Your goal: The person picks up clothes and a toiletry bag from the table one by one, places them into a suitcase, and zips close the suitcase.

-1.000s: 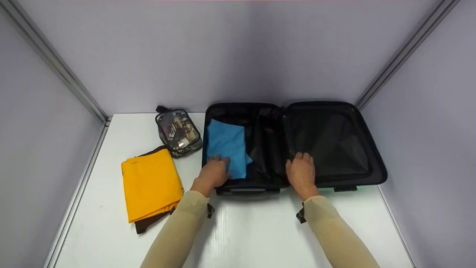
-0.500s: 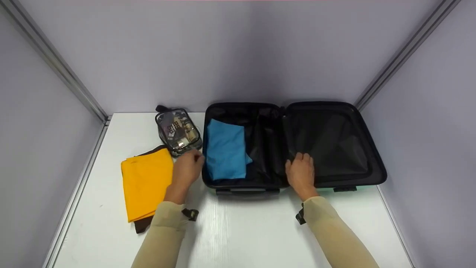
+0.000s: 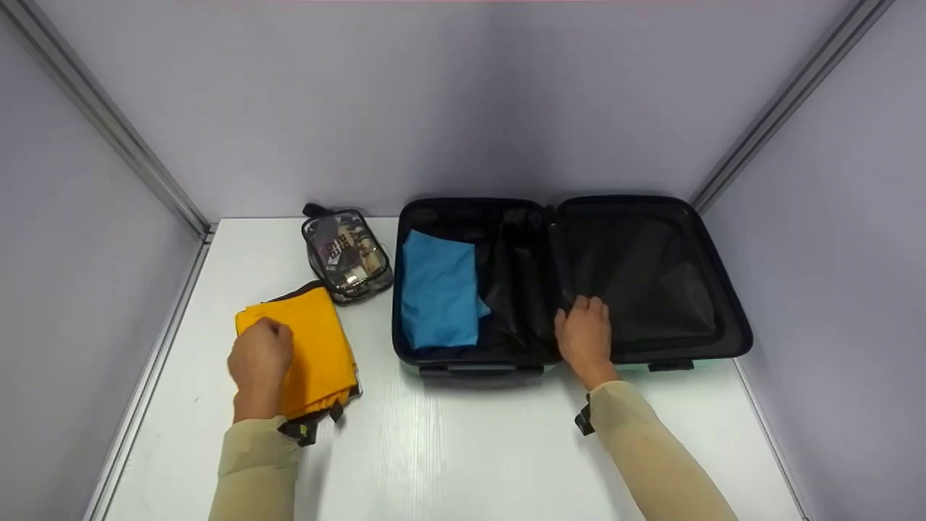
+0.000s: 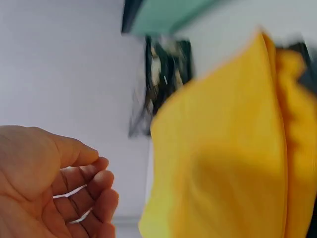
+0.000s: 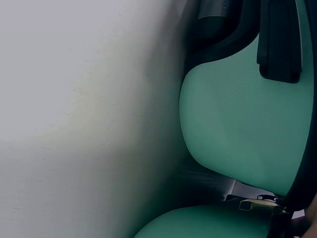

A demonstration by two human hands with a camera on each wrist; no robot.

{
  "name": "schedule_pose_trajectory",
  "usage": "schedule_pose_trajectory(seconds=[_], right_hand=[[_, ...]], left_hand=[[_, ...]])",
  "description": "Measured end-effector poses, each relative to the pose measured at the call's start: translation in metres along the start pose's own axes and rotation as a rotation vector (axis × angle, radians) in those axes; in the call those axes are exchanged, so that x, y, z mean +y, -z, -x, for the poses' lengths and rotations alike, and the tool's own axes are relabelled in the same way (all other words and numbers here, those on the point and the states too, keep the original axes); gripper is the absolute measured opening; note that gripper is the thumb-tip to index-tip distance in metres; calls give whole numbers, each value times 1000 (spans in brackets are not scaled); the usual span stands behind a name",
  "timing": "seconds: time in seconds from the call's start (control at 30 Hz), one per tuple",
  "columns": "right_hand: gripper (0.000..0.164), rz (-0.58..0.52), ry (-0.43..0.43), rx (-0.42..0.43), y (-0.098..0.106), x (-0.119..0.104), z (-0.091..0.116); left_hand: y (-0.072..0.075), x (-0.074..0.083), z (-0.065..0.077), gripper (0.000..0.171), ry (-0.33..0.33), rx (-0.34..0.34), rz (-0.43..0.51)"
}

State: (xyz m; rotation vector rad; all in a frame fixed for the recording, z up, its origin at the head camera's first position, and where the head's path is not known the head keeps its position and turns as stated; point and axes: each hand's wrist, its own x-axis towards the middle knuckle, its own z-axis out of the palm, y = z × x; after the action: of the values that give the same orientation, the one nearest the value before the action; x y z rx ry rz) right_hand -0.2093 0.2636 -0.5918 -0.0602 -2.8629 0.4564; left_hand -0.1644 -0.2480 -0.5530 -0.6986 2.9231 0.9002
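Observation:
My left hand (image 3: 262, 354) is over the folded yellow cloth (image 3: 318, 354) in the head view. In the left wrist view its fingers (image 4: 101, 191) curve loosely with nothing between them, apart from the cloth. Dark fabric (image 3: 293, 293) peeks out under the yellow cloth's edges. My right hand (image 3: 584, 336) rests at the front rim of the open suitcase (image 3: 477, 359), by the hinge between its halves; I cannot tell whether its fingers grip the rim. Folded blue cloth (image 3: 439, 289) lies in the suitcase's left half. The suitcase's green outer shell (image 5: 242, 114) fills much of the right wrist view.
A clear black-edged pouch (image 3: 347, 253) with small items inside stands between the yellow cloth and the suitcase, toward the back. All of it sits on a white table (image 3: 434, 463), with grey panels (image 3: 463, 101) behind and at both sides.
My left hand has let go of the blue cloth and moved left, past the pouch, to above the yellow cloth. The right hand has stayed at the suitcase rim.

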Motion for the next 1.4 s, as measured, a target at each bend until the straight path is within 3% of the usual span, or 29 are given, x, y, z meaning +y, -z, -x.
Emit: schedule_pose_trajectory(seconds=[0.2, 0.43, 0.67, 0.8, 1.07, 1.2, 1.4], right_hand=[[48, -3, -13, -9, 0, 1, 0], [48, -15, -9, -7, 0, 2, -1], [48, -9, -11, -10, -1, 3, 0], [48, -13, -14, -4, -1, 2, 0], [48, -10, -5, 12, -1, 1, 1], [47, -19, -5, 18, -1, 1, 1], [48, -23, -12, 7, -1, 1, 1]], left_hand=[[-1, -29, -3, 49, 79, -26, 9], [-6, -45, -1, 63, 157, -99, 33], [1, -53, -3, 73, 256, -204, 63], [5, -54, -2, 77, 272, -222, 75], [16, -46, 0, 54, 317, -253, 176], [21, -39, -1, 49, 258, -248, 177], [28, -22, -4, 64, 117, -267, 130]])
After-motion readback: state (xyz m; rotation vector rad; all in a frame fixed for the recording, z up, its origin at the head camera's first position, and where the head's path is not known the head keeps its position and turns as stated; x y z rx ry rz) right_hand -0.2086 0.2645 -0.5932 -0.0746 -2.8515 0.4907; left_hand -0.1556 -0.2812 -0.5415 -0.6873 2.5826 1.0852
